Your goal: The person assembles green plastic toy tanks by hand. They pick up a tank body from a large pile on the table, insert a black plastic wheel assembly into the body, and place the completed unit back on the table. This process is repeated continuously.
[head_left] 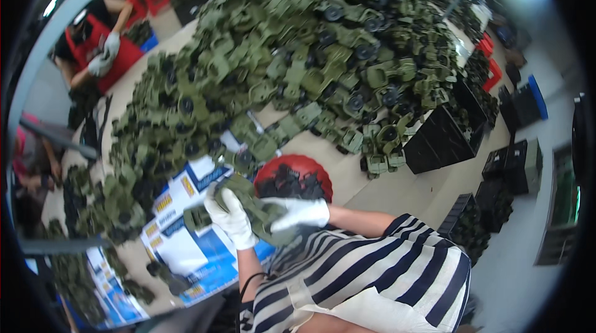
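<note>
Both my hands wear white gloves and meet in front of my striped shirt. Between them is an olive-green plastic toy truck body [267, 210], partly covered by the gloves and a little blurred. My left hand [230, 218] grips its near left side, fingers pointing up. From the right, my right hand [301, 214] closes on its other side. Just beyond the hands, a red round basin [327, 179] holds many small black parts. Flat blue, white and yellow printed cartons [198, 249] lie under and left of my left hand.
A large heap of green toy vehicles [292, 54] with black wheels covers the table. A black crate [444, 140] lies tipped at the heap's right edge. Dark crates [512, 165] stand on the floor at right. A co-worker in a red apron [112, 54] works across the table at left.
</note>
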A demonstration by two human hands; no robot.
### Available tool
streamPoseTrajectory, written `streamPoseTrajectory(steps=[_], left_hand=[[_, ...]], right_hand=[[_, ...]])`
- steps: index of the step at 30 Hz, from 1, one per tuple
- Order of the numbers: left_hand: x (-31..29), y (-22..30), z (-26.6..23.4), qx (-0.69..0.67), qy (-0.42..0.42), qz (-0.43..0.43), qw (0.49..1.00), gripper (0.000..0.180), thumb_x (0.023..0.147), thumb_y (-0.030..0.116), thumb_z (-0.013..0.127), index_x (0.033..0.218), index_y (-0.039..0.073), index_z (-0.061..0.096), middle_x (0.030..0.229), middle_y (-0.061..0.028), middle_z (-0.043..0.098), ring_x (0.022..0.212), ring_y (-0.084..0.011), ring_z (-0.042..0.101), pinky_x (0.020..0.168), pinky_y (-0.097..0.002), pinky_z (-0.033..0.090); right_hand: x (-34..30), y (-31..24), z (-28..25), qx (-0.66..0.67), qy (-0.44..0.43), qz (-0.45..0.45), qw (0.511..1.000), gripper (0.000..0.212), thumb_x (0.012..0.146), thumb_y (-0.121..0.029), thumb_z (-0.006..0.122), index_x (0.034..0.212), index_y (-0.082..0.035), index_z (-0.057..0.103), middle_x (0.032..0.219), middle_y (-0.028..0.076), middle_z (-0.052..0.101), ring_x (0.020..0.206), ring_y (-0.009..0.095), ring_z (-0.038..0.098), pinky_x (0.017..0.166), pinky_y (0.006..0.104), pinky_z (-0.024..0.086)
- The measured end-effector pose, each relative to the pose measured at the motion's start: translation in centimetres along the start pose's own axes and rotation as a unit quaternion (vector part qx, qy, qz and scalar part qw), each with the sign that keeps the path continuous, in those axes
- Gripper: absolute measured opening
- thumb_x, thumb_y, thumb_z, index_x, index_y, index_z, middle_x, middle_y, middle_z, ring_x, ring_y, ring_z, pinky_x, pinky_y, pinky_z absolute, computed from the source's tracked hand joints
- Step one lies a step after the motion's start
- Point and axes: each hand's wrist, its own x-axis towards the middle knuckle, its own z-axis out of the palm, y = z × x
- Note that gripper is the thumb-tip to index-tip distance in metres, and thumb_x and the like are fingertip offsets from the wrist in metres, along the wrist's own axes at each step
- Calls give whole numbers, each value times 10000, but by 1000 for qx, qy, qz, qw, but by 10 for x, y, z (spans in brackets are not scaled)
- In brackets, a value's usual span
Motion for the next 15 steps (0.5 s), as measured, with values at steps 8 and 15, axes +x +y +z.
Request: streamPoseTrajectory(steps=[8, 15], left_hand=[[21, -51, -73, 356, 53, 43, 932, 718, 891, 407, 654, 1402, -22, 390, 1410, -240, 409, 1315, -390, 399, 1085, -452, 347], [-4, -134, -138, 481, 32, 8, 876, 716, 875, 328, 693, 1439, 31, 369, 1460, -290, 329, 1324, -434, 388, 1087, -488, 366]], right_hand=[[-45, -41, -100, 97, 253, -129, 954, 715, 830, -190, 740, 1423, 31, 407, 1366, 157, 521, 1208, 203, 554, 1031, 341, 431], [-90, -172, -182, 190, 418, -332, 824, 328, 911, -165, 641, 1209, -57, 554, 1064, 63, 660, 933, 195, 679, 770, 387, 586]])
